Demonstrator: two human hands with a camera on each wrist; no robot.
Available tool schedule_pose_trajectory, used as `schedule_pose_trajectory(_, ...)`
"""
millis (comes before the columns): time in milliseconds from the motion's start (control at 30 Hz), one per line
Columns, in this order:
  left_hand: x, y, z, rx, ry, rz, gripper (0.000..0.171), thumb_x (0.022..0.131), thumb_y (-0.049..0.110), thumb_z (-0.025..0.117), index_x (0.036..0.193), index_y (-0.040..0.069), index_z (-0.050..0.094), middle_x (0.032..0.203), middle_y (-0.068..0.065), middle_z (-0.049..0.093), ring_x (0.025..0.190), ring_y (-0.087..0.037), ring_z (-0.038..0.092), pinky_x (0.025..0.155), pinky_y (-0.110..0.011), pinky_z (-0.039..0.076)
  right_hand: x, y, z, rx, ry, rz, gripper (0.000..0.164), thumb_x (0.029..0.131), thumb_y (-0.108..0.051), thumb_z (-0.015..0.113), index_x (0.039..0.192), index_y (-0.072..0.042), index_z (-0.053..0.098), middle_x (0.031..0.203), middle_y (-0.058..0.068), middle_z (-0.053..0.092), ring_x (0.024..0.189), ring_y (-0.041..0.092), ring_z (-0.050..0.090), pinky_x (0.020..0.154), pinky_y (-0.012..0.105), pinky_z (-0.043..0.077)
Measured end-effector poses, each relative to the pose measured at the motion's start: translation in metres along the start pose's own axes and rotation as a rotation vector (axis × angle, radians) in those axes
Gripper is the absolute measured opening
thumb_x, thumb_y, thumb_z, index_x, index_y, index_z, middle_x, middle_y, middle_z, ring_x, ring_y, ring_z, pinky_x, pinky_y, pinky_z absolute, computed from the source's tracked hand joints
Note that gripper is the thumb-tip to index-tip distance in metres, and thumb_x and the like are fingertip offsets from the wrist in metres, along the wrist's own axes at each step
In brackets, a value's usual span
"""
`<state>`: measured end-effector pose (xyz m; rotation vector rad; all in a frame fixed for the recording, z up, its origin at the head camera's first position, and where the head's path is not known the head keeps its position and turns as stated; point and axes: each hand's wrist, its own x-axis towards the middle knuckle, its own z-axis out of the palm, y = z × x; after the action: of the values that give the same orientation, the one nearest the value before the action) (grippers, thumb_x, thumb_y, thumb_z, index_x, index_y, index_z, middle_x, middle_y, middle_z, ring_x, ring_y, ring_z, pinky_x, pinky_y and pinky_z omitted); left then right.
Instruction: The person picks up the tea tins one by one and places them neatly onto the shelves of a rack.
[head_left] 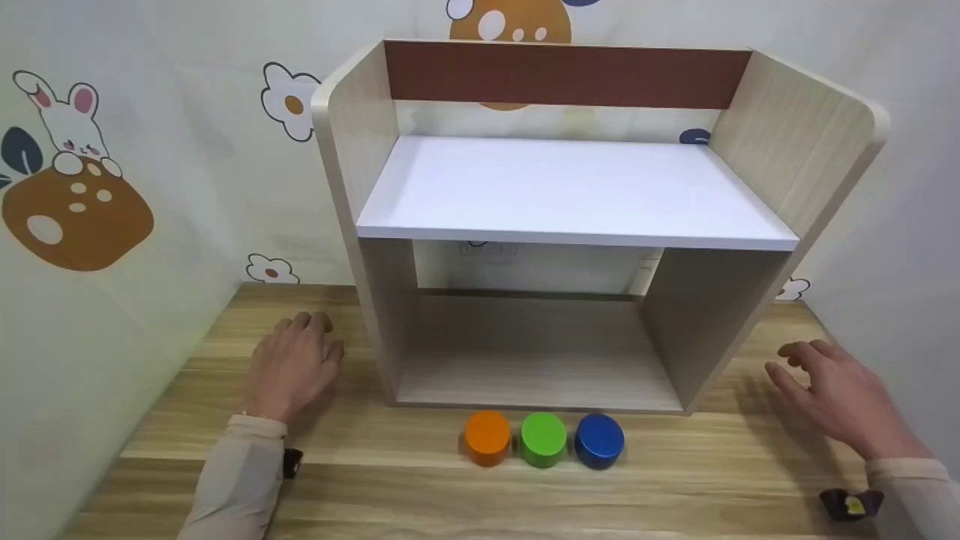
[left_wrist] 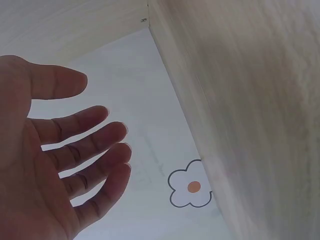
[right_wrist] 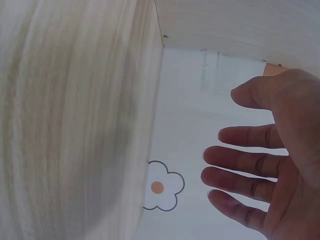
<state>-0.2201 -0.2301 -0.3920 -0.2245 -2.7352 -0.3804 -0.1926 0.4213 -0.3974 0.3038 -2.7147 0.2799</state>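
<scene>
In the head view, an orange cylinder (head_left: 487,438), a green cylinder (head_left: 543,439) and a blue cylinder (head_left: 599,441) stand in a row before a two-level wooden shelf unit (head_left: 525,352). My left hand (head_left: 294,366) is over the table left of the unit, holding nothing. To the unit's right is my right hand (head_left: 840,394), also holding nothing. Both wrist views show loosely bent, parted fingers: the left hand (left_wrist: 45,145) beside one side panel (left_wrist: 240,110), the right hand (right_wrist: 270,165) beside the other panel (right_wrist: 70,120).
The unit's white upper shelf (head_left: 570,191) lies between two tall side panels, with a brown back strip (head_left: 562,73) above it. Pale walls (head_left: 202,135) with printed flowers and a rabbit surround the wood-grain table (head_left: 390,487) on both sides and behind.
</scene>
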Motion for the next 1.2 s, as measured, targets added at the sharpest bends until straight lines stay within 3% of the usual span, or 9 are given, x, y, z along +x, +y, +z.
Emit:
schedule_pose_trajectory(367,0.001,0.0,0.001,-0.028,-0.055,-0.037,0.028,0.095,0.017,0.059,0.11,-0.006,0.064,0.101,-0.024,0.065,0.092,-0.044,0.062,0.07,-0.058,0.051,0.003,0.001,0.0,0.003,-0.026,-0.013,0.024,0.093,-0.023,0.07,0.101,-0.001,0.071,0.086,0.011,0.069,0.077,0.032,0.064,0.06,0.052,0.049)
schedule_pose_trajectory(700,0.0,0.002,-0.001,-0.06,-0.045,-0.048,0.026,0.091,0.019,0.059,0.106,-0.002,0.064,0.099,-0.02,0.065,0.091,-0.042,0.062,0.069,-0.058,0.052,0.004,0.002,0.001,0.015,-0.003,-0.011,0.022,0.091,-0.022,0.072,0.098,-0.001,0.07,0.082,0.009,0.067,0.075,0.031,0.063,0.059,0.051,0.048)
schedule_pose_trajectory(933,0.002,0.007,-0.007,-0.116,-0.05,-0.057,0.027,0.093,0.02,0.06,0.109,-0.001,0.064,0.094,-0.014,0.063,0.089,-0.035,0.06,0.07,-0.055,0.051,0.005,-0.001,-0.002,0.023,0.004,-0.002,0.025,0.091,-0.023,0.073,0.101,-0.001,0.07,0.088,0.013,0.068,0.078,0.033,0.064,0.063,0.054,0.049)
schedule_pose_trajectory(1200,0.003,0.014,-0.012,-0.147,-0.023,-0.038,0.027,0.092,0.019,0.059,0.11,-0.001,0.064,0.094,-0.013,0.063,0.089,-0.033,0.06,0.071,-0.054,0.05,0.005,-0.008,-0.008,0.06,0.028,-0.015,0.03,0.093,-0.025,0.073,0.107,0.001,0.069,0.089,0.013,0.069,0.073,0.031,0.063,0.061,0.045,0.047)
